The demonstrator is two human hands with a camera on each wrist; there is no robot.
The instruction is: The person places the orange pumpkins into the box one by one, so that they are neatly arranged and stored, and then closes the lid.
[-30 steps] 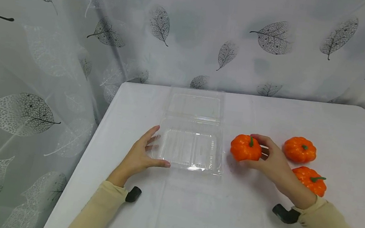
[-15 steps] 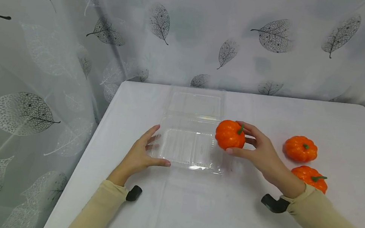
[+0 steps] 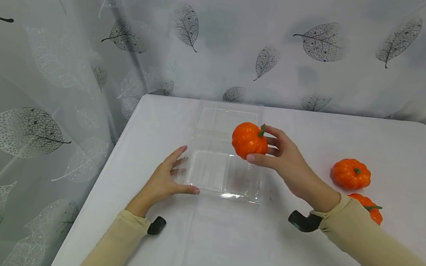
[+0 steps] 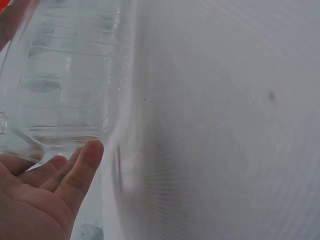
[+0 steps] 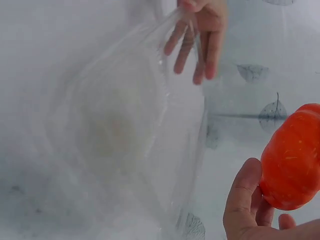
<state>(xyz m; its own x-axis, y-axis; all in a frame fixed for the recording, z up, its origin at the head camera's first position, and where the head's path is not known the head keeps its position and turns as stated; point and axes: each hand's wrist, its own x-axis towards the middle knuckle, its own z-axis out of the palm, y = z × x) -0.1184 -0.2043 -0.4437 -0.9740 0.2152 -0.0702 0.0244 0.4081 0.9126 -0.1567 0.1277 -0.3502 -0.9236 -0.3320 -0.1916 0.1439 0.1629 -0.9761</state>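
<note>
A small orange toy pumpkin point(image 3: 247, 141) with a green stem is gripped between the thumb and fingers of my right hand point(image 3: 288, 163). It hangs over the right part of a clear plastic clamshell box point(image 3: 202, 190), whose lid point(image 3: 215, 117) lies folded back toward the wall. In the right wrist view the pumpkin point(image 5: 292, 160) sits against my fingertips. My left hand point(image 3: 159, 187) rests at the box's left side, thumb by the front edge and fingers spread along the wall. The left wrist view has its fingertips point(image 4: 91, 150) right at the box's rim.
Two more orange pumpkins are on the table's right side: one farther back point(image 3: 351, 173), the other point(image 3: 372, 209) nearer and partly hidden by my right sleeve. A leaf-patterned curtain point(image 3: 224, 37) borders the white table point(image 3: 245, 257) at the back and left.
My right hand has carried the pumpkin leftward and up, from beside the box to above it. The left hand and the box have stayed in place.
</note>
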